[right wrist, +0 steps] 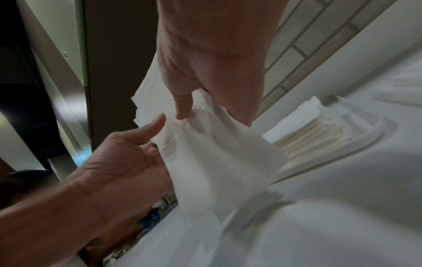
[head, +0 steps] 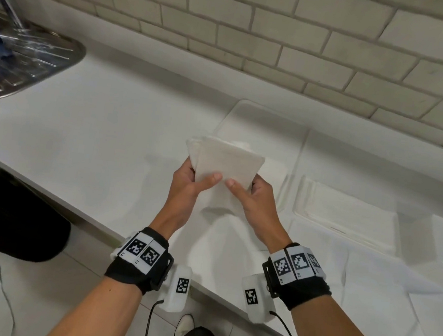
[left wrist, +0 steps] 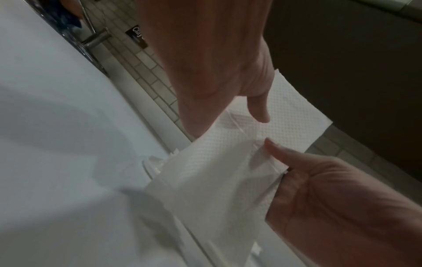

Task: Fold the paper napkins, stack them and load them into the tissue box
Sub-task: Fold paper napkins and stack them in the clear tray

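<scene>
Napkin — in both hands

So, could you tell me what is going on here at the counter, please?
A person is folding a white embossed paper napkin, holding it up above the white countertop with both hands. The left hand and the right hand each pinch it between thumb and fingers at its near edge. To the right, a white open tissue box lies on the counter with a stack of folded napkins already inside. More unfolded white napkin sheets lie spread on the counter near its front edge.
</scene>
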